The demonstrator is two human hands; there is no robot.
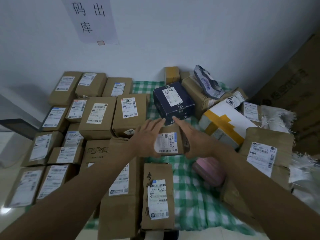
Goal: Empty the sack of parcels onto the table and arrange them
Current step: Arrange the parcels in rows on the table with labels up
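- The left hand (147, 135) and the right hand (194, 137) hold one small brown parcel (170, 144) between them, over the middle of the table.
- The left hand lies flat against the left side of this parcel, fingers straight and pointing to the far side, thumb under the near edge.
- The right hand presses on the right side in the same way, with its index finger stretched out and touching the dark blue box (173, 101).
- The white label of the small parcel faces up.
- The dark blue box stands just behind the held parcel, on the green checked cloth (190, 196) that covers the table.
- On the left, many brown cartons (98, 115) lie close together in rows, labels up.
- Near the front edge lies a narrow brown carton (157, 196) with handwriting and a label.
- A pink round package (209, 170) lies under the right forearm.
- On the right, a white box with yellow tape (225, 123) and a grey plastic mailer (207, 82) lie in a loose heap.
- The woven sack (277, 118) lies at the right edge, partly under parcels.
- A paper sign (90, 18) hangs on the wall.
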